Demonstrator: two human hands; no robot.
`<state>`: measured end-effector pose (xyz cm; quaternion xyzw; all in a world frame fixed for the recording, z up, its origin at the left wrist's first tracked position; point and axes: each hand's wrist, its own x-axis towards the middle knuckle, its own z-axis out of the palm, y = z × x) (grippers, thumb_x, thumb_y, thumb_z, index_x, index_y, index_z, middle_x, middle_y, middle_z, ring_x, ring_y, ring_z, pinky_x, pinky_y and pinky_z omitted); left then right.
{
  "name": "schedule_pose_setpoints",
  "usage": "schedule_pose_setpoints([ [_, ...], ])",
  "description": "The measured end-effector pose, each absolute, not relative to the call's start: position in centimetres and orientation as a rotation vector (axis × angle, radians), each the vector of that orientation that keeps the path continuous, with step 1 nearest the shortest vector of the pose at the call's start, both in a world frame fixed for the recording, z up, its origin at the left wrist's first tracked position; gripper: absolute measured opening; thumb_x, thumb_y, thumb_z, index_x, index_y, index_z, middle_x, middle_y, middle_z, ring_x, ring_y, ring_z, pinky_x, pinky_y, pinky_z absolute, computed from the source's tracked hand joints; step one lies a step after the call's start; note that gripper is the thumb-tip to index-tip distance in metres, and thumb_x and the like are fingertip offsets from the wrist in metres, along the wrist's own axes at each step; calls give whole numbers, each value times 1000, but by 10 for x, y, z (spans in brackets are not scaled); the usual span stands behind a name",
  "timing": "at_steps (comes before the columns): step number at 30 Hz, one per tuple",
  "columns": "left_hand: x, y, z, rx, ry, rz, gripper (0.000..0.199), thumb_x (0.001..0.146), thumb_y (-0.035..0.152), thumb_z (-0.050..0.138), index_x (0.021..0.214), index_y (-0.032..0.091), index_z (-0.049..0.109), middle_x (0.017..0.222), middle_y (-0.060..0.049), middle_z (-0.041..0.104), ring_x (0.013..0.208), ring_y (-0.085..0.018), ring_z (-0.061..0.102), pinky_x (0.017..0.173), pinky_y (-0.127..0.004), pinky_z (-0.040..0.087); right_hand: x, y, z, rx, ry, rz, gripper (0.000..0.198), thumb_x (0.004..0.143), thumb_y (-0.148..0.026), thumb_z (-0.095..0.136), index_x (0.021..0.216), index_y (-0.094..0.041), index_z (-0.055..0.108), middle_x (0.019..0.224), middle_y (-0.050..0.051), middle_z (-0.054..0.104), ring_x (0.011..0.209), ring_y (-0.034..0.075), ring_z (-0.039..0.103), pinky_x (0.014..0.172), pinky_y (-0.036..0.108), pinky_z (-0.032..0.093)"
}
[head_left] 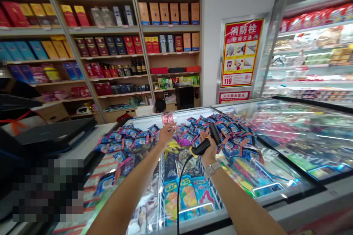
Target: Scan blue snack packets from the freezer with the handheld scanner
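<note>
My left hand (166,134) pinches a small packet (167,118) by its bottom edge, fingers closed on it, held up above the freezer lid (275,125). It looks light, thin and soft, prob. slippery film, so the edge is the best hold. My right hand (209,149) wraps tight round the scanner (207,141), just right of the packet, over the packet pile (132,137) on the lid.

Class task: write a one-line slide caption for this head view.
Left hand holds up a small packet; right hand grips a barcode scanner over a glass-topped freezer.
</note>
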<state>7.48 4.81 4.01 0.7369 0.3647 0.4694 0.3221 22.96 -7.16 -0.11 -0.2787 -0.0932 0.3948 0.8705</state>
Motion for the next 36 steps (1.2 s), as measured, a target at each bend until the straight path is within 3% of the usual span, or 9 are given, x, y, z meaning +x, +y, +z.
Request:
schedule_pose_setpoints([
  [3,5,34,64,1996,1017,1251,35,77,37,63,103,17,74,104,-10,75,85,-23,69,77,-34,54,213,-79,7,-512,-194,850,13,71,-31,64,78,-22,60,81,0,75,88,18,73,81,29,57],
  [7,-96,11,78,2079,1254,1162,28,71,36,67,91,19,77,101,-9,76,89,-26,69,82,-35,53,159,-83,16,-534,-268,1146,13,74,-28,69,73,-21,58,76,2,74,82,19,73,78,28,59],
  [13,-191,-19,59,2044,1503,784,34,50,34,80,81,22,76,95,-7,77,92,-29,69,79,-32,52,55,-91,17,-714,-316,1638,14,82,-27,67,74,-17,62,74,8,72,74,18,73,74,27,59],
  [16,-210,-31,44,2083,1614,629,26,48,35,81,69,22,72,78,-5,76,82,-28,69,71,-28,49,21,-95,12,-841,-354,1777,20,86,-32,63,74,-15,64,74,9,71,68,16,71,70,25,57],
  [20,-210,-42,29,2055,1832,665,28,51,39,81,54,20,61,56,-2,64,69,-24,66,64,-27,43,3,-97,6,-887,-481,1872,23,81,-36,69,80,-14,68,74,7,71,62,14,67,63,24,54],
  [23,-193,-45,20,1937,1682,963,30,47,30,85,67,19,65,68,-2,68,71,-21,65,65,-27,45,1,-97,5,-842,-505,1886,20,77,-33,73,78,-14,68,76,7,71,63,14,65,66,26,54],
  [28,-147,-43,12,1404,1374,1429,55,42,25,90,93,17,69,94,-9,72,90,-25,68,73,-31,52,21,-96,6,-694,-453,1789,16,77,-32,72,79,-17,68,71,4,70,61,14,63,60,26,53],
  [32,-105,-39,7,1067,1190,1291,45,41,24,92,78,15,69,92,-9,73,84,-23,69,75,-34,55,53,-92,7,-562,-457,1658,20,76,-36,72,87,-19,70,71,2,70,58,13,61,57,25,53],
  [36,-73,-29,3,1002,1055,1197,38,39,24,94,64,13,67,66,-4,69,69,-19,68,72,-32,57,85,-89,8,-552,-435,1569,20,77,-38,72,87,-22,70,73,3,71,64,16,65,59,27,56],
])
